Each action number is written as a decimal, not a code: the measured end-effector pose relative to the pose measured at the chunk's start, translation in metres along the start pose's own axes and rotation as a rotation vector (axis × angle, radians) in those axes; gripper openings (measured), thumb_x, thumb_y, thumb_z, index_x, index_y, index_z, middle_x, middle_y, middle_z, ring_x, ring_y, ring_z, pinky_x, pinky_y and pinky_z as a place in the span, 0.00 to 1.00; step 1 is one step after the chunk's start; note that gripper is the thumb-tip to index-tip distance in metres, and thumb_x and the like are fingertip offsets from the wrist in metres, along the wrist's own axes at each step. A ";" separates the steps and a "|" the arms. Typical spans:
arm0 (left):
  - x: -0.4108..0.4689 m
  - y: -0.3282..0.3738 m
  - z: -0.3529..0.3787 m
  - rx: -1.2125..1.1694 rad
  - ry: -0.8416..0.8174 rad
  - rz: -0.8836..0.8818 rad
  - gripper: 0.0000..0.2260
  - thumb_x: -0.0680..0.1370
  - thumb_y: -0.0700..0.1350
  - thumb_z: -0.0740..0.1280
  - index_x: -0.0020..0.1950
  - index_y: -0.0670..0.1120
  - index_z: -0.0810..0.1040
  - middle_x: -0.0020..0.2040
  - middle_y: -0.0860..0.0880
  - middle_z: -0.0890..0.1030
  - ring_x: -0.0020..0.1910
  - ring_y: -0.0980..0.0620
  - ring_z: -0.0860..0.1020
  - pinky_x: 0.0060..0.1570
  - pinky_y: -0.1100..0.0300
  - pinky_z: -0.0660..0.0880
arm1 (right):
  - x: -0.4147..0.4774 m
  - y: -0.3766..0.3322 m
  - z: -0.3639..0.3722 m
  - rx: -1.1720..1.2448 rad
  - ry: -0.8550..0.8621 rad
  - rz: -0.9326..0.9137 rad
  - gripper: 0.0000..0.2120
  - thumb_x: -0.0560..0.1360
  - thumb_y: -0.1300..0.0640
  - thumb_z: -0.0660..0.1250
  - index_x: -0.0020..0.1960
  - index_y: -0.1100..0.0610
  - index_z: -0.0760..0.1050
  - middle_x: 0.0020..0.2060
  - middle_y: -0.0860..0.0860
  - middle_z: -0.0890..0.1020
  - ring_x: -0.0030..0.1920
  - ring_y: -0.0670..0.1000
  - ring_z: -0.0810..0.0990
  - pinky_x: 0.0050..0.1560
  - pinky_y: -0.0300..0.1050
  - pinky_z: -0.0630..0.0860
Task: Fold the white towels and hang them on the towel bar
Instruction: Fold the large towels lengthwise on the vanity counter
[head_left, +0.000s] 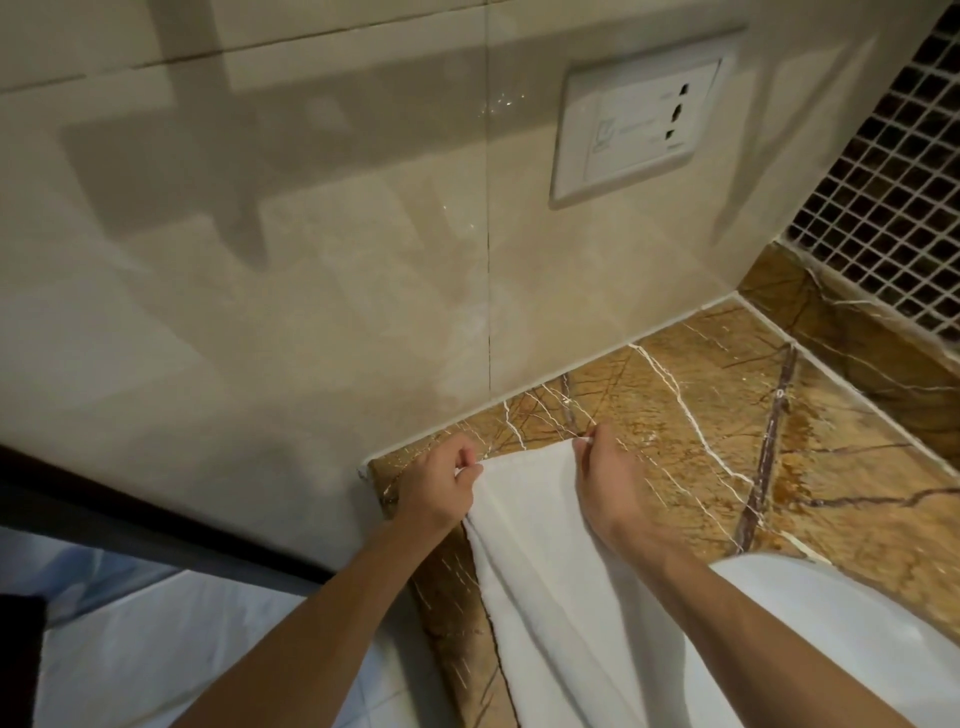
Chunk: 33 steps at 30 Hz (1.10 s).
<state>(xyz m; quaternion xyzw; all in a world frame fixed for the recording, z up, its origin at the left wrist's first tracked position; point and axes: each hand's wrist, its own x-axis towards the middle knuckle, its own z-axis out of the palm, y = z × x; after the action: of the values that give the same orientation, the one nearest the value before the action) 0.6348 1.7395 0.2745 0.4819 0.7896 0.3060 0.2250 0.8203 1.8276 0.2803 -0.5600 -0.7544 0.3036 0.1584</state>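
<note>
A white towel (535, 561) lies on the brown marble counter (727, 415) and hangs down over its front edge toward me. My left hand (441, 483) pinches the towel's far left corner near the counter's left end. My right hand (605, 483) pinches the far right corner, its fingers curled over the edge. The two hands are close together, holding the far edge just above the stone. No towel bar is in view.
A beige tiled wall (260, 260) rises behind the counter, with a white socket plate (639, 130) on it. A dark mosaic wall (883, 208) closes the right side. A white basin rim (810, 597) sits at lower right. A light floor (156, 649) lies at lower left.
</note>
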 end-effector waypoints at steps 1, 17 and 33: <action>0.001 -0.001 0.000 -0.024 0.001 0.007 0.14 0.75 0.39 0.67 0.36 0.55 0.67 0.32 0.55 0.70 0.33 0.50 0.70 0.35 0.56 0.67 | -0.002 0.000 0.001 -0.001 0.015 -0.002 0.08 0.83 0.53 0.52 0.48 0.55 0.63 0.34 0.50 0.76 0.33 0.51 0.74 0.32 0.48 0.68; -0.009 0.000 0.002 -0.098 0.081 0.037 0.09 0.74 0.39 0.69 0.39 0.48 0.72 0.37 0.50 0.76 0.39 0.49 0.75 0.37 0.60 0.69 | -0.010 -0.003 0.012 -0.115 0.211 -0.012 0.06 0.81 0.57 0.58 0.52 0.58 0.72 0.47 0.52 0.74 0.38 0.50 0.70 0.37 0.44 0.64; -0.073 0.019 0.015 0.646 -0.110 0.384 0.29 0.80 0.59 0.49 0.74 0.42 0.64 0.76 0.43 0.60 0.76 0.41 0.54 0.71 0.37 0.56 | -0.051 -0.001 -0.003 -0.454 -0.184 -0.422 0.27 0.82 0.46 0.44 0.79 0.54 0.50 0.79 0.52 0.50 0.78 0.52 0.44 0.77 0.51 0.41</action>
<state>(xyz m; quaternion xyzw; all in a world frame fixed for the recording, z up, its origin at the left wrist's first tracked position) 0.6880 1.6849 0.2815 0.6828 0.7276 0.0513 0.0422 0.8378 1.7803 0.2881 -0.3824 -0.9135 0.1373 0.0198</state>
